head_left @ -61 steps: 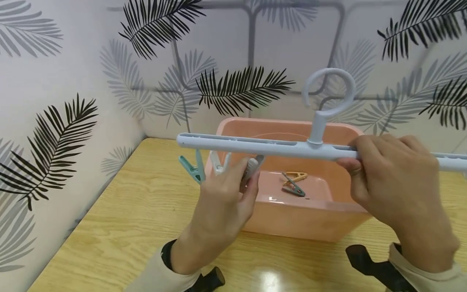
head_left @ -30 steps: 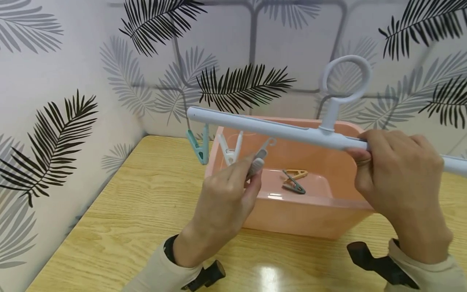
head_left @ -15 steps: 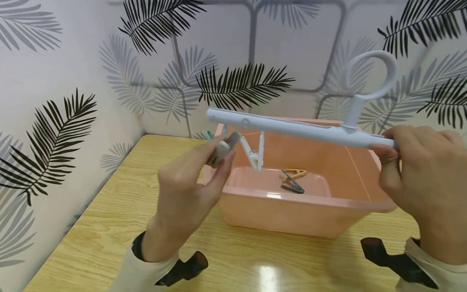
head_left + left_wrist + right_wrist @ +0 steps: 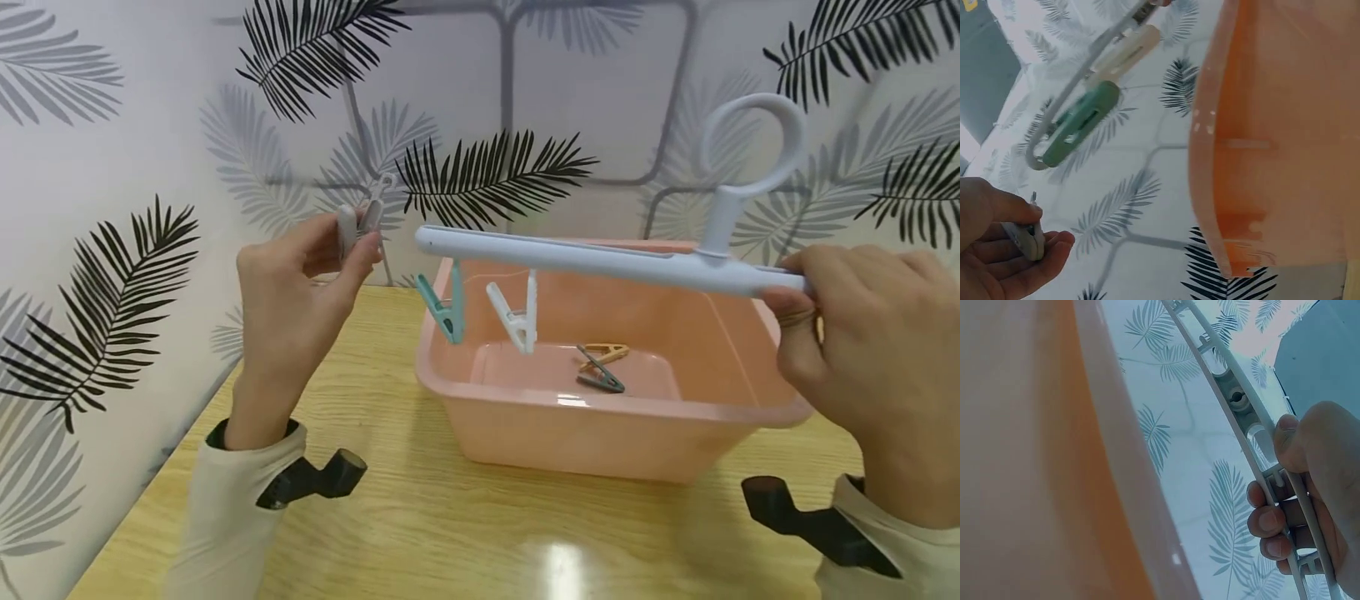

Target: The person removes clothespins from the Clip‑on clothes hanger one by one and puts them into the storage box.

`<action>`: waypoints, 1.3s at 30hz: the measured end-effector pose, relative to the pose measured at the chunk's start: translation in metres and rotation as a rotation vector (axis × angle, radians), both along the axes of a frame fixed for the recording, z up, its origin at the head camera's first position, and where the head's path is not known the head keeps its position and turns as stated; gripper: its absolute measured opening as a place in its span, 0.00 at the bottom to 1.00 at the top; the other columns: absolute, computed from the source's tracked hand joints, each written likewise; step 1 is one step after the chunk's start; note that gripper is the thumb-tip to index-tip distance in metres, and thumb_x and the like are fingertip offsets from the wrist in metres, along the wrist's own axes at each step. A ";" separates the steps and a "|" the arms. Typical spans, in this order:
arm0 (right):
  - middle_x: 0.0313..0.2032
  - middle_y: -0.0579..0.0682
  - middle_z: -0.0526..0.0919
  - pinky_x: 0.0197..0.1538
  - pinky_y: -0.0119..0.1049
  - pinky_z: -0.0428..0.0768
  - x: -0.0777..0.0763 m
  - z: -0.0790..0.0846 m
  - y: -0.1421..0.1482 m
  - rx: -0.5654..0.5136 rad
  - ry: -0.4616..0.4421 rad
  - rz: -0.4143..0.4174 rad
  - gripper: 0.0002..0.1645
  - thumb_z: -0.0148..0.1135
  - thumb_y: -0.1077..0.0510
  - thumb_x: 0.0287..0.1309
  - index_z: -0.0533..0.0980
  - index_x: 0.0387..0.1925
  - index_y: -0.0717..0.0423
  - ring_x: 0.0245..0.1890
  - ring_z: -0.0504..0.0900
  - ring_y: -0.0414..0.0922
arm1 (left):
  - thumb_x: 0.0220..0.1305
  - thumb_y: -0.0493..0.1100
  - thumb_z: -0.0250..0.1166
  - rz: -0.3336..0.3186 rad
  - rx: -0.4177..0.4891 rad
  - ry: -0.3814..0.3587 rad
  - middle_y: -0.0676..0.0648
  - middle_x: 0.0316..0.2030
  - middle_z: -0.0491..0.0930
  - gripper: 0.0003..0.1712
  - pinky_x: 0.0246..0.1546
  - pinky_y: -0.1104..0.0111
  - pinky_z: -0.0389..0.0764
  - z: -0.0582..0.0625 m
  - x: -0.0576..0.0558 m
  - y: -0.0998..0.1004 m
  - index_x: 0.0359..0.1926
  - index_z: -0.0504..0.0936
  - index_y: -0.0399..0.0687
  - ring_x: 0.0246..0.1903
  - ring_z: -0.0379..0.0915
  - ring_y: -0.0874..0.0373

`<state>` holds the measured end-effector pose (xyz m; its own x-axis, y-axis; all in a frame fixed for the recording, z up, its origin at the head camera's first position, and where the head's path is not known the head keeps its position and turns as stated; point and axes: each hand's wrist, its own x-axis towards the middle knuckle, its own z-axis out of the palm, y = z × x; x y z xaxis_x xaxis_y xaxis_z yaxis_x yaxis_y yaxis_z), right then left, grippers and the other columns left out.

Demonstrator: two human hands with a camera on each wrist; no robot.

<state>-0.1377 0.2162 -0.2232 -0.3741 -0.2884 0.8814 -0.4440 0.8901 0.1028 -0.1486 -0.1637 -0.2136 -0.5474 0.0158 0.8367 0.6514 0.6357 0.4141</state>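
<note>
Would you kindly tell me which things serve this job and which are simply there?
Likely the job: pale-blue plastic hanger, grey clip, teal clip, white clip, orange clip, dark-green clip, peach rectangular plastic basin.
Likely surroundings: yellow wood-grained table, leaf-printed backdrop.

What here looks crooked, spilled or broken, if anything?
Nothing looks spilled or broken. The hanger looks slightly tilted in the head view: its free end appears higher than the part the right hand holds, probably just from the grip. The orange clip and dark clip look jumbled, overlapping inside the pink basin.
</note>
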 end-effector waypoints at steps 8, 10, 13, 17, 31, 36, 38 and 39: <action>0.18 0.64 0.74 0.29 0.54 0.65 0.002 0.002 0.002 0.006 -0.011 -0.003 0.35 0.37 0.41 0.67 0.72 0.27 0.69 0.20 0.73 0.62 | 0.60 0.30 0.64 -0.116 -0.351 -0.230 0.43 0.27 0.82 0.06 0.30 0.67 0.77 0.003 -0.040 0.013 0.39 0.83 0.36 0.25 0.76 0.55; 0.16 0.63 0.72 0.28 0.53 0.64 0.002 0.002 0.003 0.011 -0.007 -0.003 0.36 0.36 0.39 0.67 0.72 0.26 0.68 0.18 0.72 0.61 | 0.59 0.29 0.62 -0.163 -0.478 -0.276 0.45 0.25 0.80 0.07 0.25 0.67 0.69 0.009 -0.049 0.016 0.37 0.83 0.37 0.22 0.71 0.56; 0.17 0.63 0.73 0.27 0.53 0.64 0.003 0.002 0.002 0.011 -0.010 -0.003 0.35 0.37 0.40 0.67 0.73 0.26 0.68 0.19 0.72 0.61 | 0.54 0.25 0.60 -0.250 -0.666 -0.335 0.47 0.22 0.76 0.09 0.23 0.67 0.63 0.021 -0.062 0.023 0.34 0.83 0.38 0.20 0.65 0.56; 0.18 0.62 0.75 0.28 0.53 0.64 0.004 0.005 0.001 0.021 -0.017 0.008 0.35 0.37 0.41 0.67 0.73 0.26 0.67 0.20 0.74 0.61 | 0.56 0.25 0.61 -0.315 -0.819 -0.297 0.49 0.18 0.71 0.08 0.23 0.67 0.61 0.034 -0.080 0.037 0.27 0.79 0.40 0.19 0.61 0.57; 0.17 0.60 0.74 0.28 0.52 0.65 0.007 0.004 0.001 0.022 -0.031 0.036 0.37 0.36 0.38 0.70 0.73 0.26 0.66 0.20 0.74 0.59 | 0.64 0.37 0.63 -0.359 -0.809 -0.344 0.50 0.19 0.67 0.10 0.25 0.70 0.60 0.043 -0.108 0.081 0.26 0.76 0.42 0.21 0.58 0.59; 0.16 0.58 0.73 0.28 0.51 0.65 0.006 0.004 0.001 0.028 -0.035 0.040 0.36 0.36 0.39 0.70 0.73 0.25 0.65 0.19 0.73 0.58 | 0.65 0.39 0.63 -0.362 -0.761 -0.412 0.50 0.19 0.65 0.10 0.25 0.70 0.59 0.037 -0.117 0.093 0.26 0.76 0.43 0.21 0.57 0.59; 0.16 0.58 0.73 0.28 0.51 0.65 0.006 0.003 0.000 0.027 -0.037 0.044 0.37 0.36 0.38 0.70 0.73 0.24 0.65 0.19 0.73 0.58 | 0.65 0.39 0.63 -0.361 -0.759 -0.438 0.50 0.20 0.66 0.11 0.26 0.70 0.59 0.034 -0.121 0.097 0.26 0.75 0.44 0.21 0.58 0.59; 0.16 0.58 0.73 0.28 0.51 0.65 0.006 0.003 0.000 0.024 -0.040 0.045 0.37 0.35 0.38 0.70 0.73 0.24 0.65 0.19 0.74 0.59 | 0.65 0.39 0.63 -0.364 -0.769 -0.449 0.50 0.20 0.66 0.11 0.26 0.70 0.59 0.031 -0.124 0.099 0.26 0.75 0.43 0.22 0.58 0.59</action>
<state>-0.1320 0.2159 -0.2206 -0.3952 -0.3260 0.8588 -0.4874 0.8669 0.1048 -0.2723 -0.0646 -0.1822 -0.6678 0.7046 0.2401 0.7443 0.6279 0.2275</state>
